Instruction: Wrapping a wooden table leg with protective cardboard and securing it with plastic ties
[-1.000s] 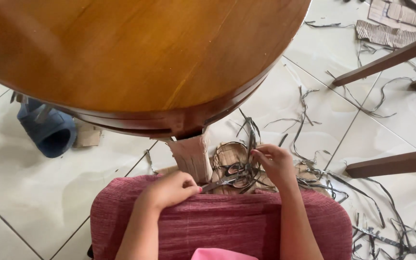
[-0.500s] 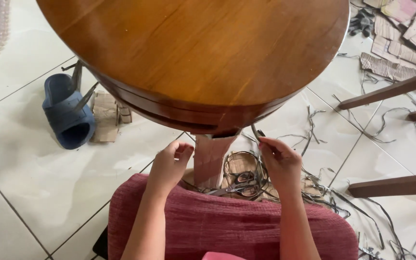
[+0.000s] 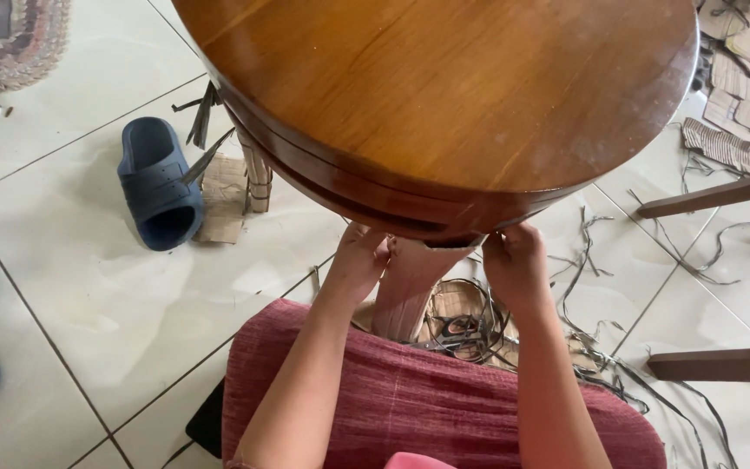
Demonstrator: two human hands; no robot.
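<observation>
From the head view, both hands reach under the round wooden desk (image 3: 444, 95) — left hand (image 3: 359, 258) and right hand (image 3: 514, 260) flank the cardboard-wrapped leg (image 3: 410, 291); their grip cannot be told. Scissors (image 3: 462, 328) lie among dark strips (image 3: 583, 260) on the floor, just beside the leg.

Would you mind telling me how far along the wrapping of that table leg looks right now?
Done: cardboard already covers the near leg, and another leg behind looks wrapped too. In hand: the left hand and right hand are both up at the cardboard's top edge, under the table. Left: scissors and loose strips lie on the floor; no binding shows on the near leg.
</observation>
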